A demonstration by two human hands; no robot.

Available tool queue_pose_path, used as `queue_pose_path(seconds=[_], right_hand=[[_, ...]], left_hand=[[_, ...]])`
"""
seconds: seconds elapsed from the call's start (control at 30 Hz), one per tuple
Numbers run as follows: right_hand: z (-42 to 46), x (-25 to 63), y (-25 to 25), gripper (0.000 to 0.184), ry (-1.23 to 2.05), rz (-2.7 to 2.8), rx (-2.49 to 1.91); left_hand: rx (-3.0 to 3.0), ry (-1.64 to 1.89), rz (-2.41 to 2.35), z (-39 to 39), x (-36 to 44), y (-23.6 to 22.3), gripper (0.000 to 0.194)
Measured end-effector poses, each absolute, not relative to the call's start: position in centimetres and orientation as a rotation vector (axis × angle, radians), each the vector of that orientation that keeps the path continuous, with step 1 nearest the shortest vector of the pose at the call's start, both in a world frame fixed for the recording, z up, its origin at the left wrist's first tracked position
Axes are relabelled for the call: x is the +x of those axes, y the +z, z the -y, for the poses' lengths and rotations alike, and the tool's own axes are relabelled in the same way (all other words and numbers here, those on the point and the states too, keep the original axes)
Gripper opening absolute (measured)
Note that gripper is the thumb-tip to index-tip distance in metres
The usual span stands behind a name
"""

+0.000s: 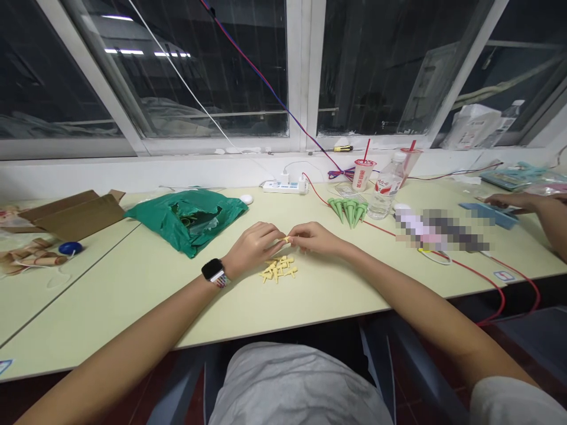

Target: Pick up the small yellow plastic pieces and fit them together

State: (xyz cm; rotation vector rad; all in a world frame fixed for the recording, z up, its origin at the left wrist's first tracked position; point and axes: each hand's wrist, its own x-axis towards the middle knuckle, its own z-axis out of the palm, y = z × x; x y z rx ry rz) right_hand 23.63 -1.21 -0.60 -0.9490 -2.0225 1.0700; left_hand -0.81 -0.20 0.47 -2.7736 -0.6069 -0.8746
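Pale yellow pieces, small and pointed, lie in a loose pile on a cream-green table, right in front of the seated person. Just above the pile, the left hand and the right hand meet at the fingertips, both closed narrowly on a tiny yellow piece. Their fingers hide most of it, so its exact shape can't be made out. A watch with a black face sits on the left wrist.

Farther along the table beyond the pile, slightly to the right, stand green cones, set close together. Beyond those are a clear plastic water bottle and two drinks cups with red straws. A white power strip lies straight beyond the pile, against the window ledge, and a red cable runs across the table to the pile's right. To the pile's left are a crumpled green plastic bag, then a cardboard box and a blue lid. Well off to the pile's right, a co-worker's hand reaches over a flat blue object. A blurred patch hides whatever lies between them.
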Motion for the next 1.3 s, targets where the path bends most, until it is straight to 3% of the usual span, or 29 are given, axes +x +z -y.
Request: queue_pose_path(seconds=[0.43,0.63,0.8,0.97,1.17,1.3], right_hand=[[1.32,23.34,-0.94,0.015,0.673,2.214,-0.839],[1.39,23.34,-1.15,0.017,0.618,2.100,-0.874],[1.43,23.44,-0.89,0.019,0.544,2.118,-0.863],[1.50,23.42,-0.86,0.018,0.532,2.128,-0.860],[1.47,23.50,-0.95,0.021,0.510,2.134,-0.873],[1.41,23.54,-1.00,0.021,0.492,2.153,-0.878]], left_hand=[[-2.884,-0.778,0.664,0.73,-0.49,0.45,0.033],[-2.916,-0.835,0.993,0.67,-0.57,0.30,0.032],[-2.907,-0.858,0.892,0.40,-0.81,0.21,0.024],[-2.871,-0.826,0.838,0.24,-0.72,0.36,0.034],[-2.883,-0.856,0.903,0.30,-0.86,0.34,0.024],[-2.860,-0.811,0.811,0.09,-0.83,0.33,0.032]])
